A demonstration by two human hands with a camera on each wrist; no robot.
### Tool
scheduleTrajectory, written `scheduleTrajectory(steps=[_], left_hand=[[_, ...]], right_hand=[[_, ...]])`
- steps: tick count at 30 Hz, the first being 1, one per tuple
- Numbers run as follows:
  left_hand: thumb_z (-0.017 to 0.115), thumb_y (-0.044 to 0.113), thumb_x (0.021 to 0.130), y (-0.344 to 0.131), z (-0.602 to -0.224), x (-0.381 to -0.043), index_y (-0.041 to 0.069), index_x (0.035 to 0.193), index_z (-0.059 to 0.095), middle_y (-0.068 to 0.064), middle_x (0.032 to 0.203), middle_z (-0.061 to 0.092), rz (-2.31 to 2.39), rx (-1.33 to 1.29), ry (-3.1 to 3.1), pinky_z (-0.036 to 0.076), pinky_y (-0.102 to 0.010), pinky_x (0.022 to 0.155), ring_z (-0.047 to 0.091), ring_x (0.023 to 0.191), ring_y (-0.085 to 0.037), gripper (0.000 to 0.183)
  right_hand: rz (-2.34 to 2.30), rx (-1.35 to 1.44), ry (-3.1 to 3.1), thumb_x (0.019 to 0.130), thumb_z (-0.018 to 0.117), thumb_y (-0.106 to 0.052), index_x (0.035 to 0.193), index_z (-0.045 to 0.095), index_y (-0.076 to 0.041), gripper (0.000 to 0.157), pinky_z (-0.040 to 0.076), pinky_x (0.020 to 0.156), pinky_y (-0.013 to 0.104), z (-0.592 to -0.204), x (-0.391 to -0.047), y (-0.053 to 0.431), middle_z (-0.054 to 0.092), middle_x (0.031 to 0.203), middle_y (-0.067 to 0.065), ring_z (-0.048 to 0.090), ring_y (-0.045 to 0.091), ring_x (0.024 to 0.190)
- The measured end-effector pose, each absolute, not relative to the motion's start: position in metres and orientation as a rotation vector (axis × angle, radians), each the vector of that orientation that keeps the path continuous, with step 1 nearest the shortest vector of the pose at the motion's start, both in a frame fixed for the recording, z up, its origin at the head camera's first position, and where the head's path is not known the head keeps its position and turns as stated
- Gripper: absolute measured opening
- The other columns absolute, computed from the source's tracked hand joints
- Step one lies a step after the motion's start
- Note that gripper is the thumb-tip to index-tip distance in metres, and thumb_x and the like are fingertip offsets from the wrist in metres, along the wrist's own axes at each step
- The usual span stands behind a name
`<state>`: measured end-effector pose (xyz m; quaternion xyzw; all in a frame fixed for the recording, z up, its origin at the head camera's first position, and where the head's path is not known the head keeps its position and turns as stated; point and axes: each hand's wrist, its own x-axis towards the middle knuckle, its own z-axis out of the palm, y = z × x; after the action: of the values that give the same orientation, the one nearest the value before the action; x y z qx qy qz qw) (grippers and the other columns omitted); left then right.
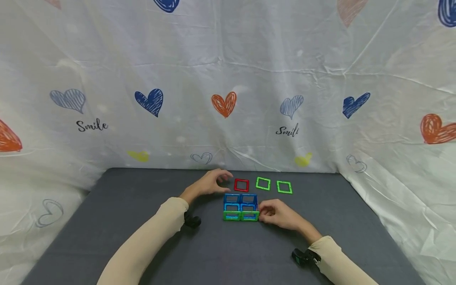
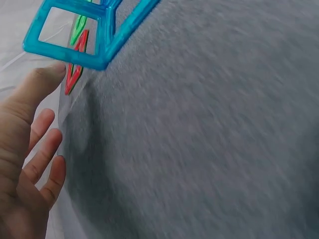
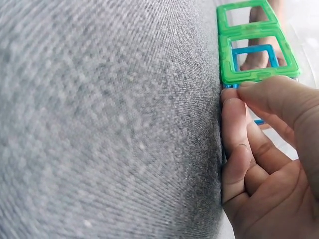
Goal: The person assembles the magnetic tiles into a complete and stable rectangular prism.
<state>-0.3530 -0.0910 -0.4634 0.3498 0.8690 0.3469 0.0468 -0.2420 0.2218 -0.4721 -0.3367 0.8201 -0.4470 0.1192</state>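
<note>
A small open structure of square magnetic tile frames stands on the table, with blue tiles at the back and two green tiles along the front. My left hand hovers by its back left corner, fingers spread and loosely bent, holding nothing. In the left wrist view the thumb tip comes close to a blue tile. At the right side, my right hand pinches the structure's edge with thumb and curled fingers, right beside the green tile. Those fingers partly hide the right side tile.
Behind the structure lie a red square tile and two green square tiles, one in the middle and one farther right. A white heart-printed cloth hangs at the back edge of the dark grey table.
</note>
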Motion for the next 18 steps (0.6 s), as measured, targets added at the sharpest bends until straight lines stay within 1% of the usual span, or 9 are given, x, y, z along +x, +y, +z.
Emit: scheduleTrajectory(steps=[4, 7, 10, 14, 18], left_hand=[[0.085, 0.023, 0.086, -0.079, -0.464, -0.358, 0.011, 0.135, 0.063, -0.013, 0.122, 0.061, 1.020, 1.074, 2.666, 0.050, -0.046, 0.092, 0.059, 0.107, -0.031, 0.055], [0.087, 0.028, 0.084, -0.071, -0.466, -0.361, 0.014, 0.137, 0.062, -0.012, 0.122, 0.059, 0.967, 1.077, 2.706, 0.046, -0.047, 0.095, 0.056, 0.107, -0.029, 0.061], [0.088, 0.033, 0.082, -0.065, -0.469, -0.363, 0.017, 0.137, 0.063, -0.010, 0.122, 0.057, 0.927, 1.064, 2.743, 0.044, -0.047, 0.094, 0.053, 0.106, -0.027, 0.062], [0.089, 0.035, 0.081, -0.060, -0.472, -0.363, 0.019, 0.130, 0.068, -0.007, 0.119, 0.057, 0.887, 1.045, 2.768, 0.042, -0.047, 0.094, 0.050, 0.106, -0.026, 0.056], [0.088, 0.036, 0.081, -0.057, -0.474, -0.362, 0.022, 0.115, 0.075, -0.002, 0.116, 0.058, 0.854, 1.022, 2.785, 0.039, -0.050, 0.096, 0.049, 0.107, -0.024, 0.039]], right_hand=[[-1.301, -0.981, 2.404, 0.094, 0.067, 0.005, 0.106, 0.070, -0.004, 0.016, 0.055, 0.072, 0.029, -0.472, -0.243, 0.222, 0.071, 0.093, 0.003, 0.067, 0.017, 0.081], [-1.296, -0.981, 2.409, 0.094, 0.068, 0.005, 0.106, 0.070, -0.004, 0.016, 0.055, 0.071, 0.029, -0.471, -0.243, 0.222, 0.072, 0.092, 0.003, 0.067, 0.017, 0.081], [-1.298, -0.985, 2.408, 0.094, 0.068, 0.006, 0.106, 0.070, -0.003, 0.015, 0.055, 0.071, 0.029, -0.471, -0.244, 0.222, 0.072, 0.092, 0.004, 0.067, 0.017, 0.080], [-1.307, -0.976, 2.401, 0.093, 0.067, 0.007, 0.105, 0.071, -0.003, 0.016, 0.055, 0.070, 0.029, -0.472, -0.244, 0.222, 0.072, 0.091, 0.003, 0.067, 0.016, 0.080], [-1.308, -0.966, 2.397, 0.093, 0.067, 0.007, 0.105, 0.071, -0.004, 0.017, 0.055, 0.071, 0.029, -0.473, -0.244, 0.223, 0.072, 0.091, 0.003, 0.067, 0.016, 0.080]])
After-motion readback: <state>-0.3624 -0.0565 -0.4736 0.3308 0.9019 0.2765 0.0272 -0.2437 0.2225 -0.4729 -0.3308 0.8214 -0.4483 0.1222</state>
